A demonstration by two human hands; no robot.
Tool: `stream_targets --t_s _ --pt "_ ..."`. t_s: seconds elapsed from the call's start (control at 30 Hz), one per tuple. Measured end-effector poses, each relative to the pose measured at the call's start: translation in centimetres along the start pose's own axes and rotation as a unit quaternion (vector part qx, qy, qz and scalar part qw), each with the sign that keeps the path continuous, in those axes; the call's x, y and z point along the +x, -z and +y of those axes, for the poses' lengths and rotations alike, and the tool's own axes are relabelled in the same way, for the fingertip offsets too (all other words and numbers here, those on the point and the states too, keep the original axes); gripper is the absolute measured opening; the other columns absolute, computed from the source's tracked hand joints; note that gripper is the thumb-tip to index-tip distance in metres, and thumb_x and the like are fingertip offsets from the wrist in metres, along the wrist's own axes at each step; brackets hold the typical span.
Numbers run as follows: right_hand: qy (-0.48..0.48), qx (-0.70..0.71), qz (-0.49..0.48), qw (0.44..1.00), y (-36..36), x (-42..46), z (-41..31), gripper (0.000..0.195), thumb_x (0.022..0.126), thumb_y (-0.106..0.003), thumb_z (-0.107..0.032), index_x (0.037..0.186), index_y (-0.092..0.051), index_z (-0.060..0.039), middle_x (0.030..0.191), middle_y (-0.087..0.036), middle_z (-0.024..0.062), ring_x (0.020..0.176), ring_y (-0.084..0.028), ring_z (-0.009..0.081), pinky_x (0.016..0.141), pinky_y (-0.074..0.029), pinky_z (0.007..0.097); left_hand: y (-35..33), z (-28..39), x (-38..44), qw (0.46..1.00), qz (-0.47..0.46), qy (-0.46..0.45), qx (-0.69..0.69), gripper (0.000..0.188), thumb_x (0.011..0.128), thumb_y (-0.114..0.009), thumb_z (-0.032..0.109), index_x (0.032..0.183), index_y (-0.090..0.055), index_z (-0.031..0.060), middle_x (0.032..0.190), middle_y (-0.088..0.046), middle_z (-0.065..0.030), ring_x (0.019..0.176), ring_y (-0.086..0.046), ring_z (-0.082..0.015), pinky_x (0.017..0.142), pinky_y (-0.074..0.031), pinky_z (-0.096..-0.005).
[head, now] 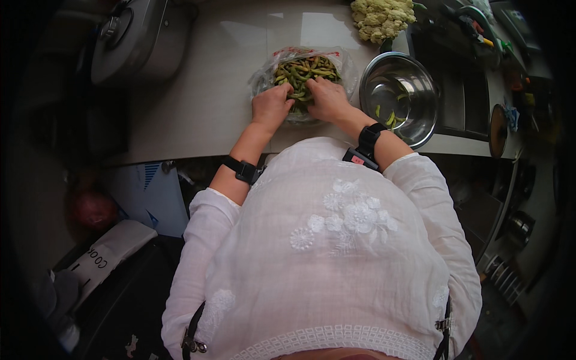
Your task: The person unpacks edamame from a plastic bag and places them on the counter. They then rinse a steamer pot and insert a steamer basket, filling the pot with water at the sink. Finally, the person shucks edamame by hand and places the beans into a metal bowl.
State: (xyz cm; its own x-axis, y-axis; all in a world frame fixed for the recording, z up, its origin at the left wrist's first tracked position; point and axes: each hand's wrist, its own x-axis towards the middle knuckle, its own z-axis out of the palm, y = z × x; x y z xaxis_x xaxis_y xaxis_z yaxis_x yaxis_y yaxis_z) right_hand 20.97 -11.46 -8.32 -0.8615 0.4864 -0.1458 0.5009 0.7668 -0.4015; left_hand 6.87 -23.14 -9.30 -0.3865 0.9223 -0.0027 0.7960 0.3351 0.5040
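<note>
A clear plastic bag (258, 81) with red print lies spread on the counter, its mouth wide. Green and brownish edamame pods (310, 67) fill it. At the bag's left side, my left hand (272, 104) has its fingers bent down among the pods. My right hand (329, 99) reaches into the near right part of the heap, fingers curled. Whether either hand grips a pod is hidden by the fingers. Close to my right forearm stands a stainless steel bowl (369, 85) with several green pods (392, 119) at its bottom.
A cauliflower (382, 20) lies at the back, beyond the bowl. On the right is a sink (450, 99) set in the pale countertop (216, 103). A grey appliance with a knob (139, 49) stands at the back left. A round lid (497, 130) rests by the right edge.
</note>
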Motion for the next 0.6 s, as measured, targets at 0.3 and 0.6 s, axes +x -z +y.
stream_targets --t_s 0.3,0.6 --pt "-0.080 0.200 0.049 0.975 -0.6 -0.1 1.8 0.028 0.071 -0.065 -0.008 0.099 -0.060 -0.0066 0.085 -0.064 0.0101 0.080 -0.063 0.0254 0.071 -0.050 0.0347 1.7 0.0 0.2 0.956 -0.064 0.125 -0.256 0.017 0.082 -0.069 0.024 0.090 -0.066 0.0094 0.069 -0.061 0.0003 0.059 -0.056 -0.0131 0.054 -0.043 -0.0270" --pt "-0.114 0.748 -0.035 0.653 0.8 -0.4 3.1 0.025 0.084 -0.057 0.005 0.107 -0.055 -0.0050 0.095 -0.063 0.0063 0.083 -0.065 0.0214 0.070 -0.054 0.0299 2.8 -0.1 -1.3 0.667 -0.121 0.261 -0.687 0.009 0.089 -0.062 0.018 0.087 -0.060 0.0095 0.066 -0.052 0.0055 0.051 -0.041 -0.0030 0.045 -0.030 -0.0183"
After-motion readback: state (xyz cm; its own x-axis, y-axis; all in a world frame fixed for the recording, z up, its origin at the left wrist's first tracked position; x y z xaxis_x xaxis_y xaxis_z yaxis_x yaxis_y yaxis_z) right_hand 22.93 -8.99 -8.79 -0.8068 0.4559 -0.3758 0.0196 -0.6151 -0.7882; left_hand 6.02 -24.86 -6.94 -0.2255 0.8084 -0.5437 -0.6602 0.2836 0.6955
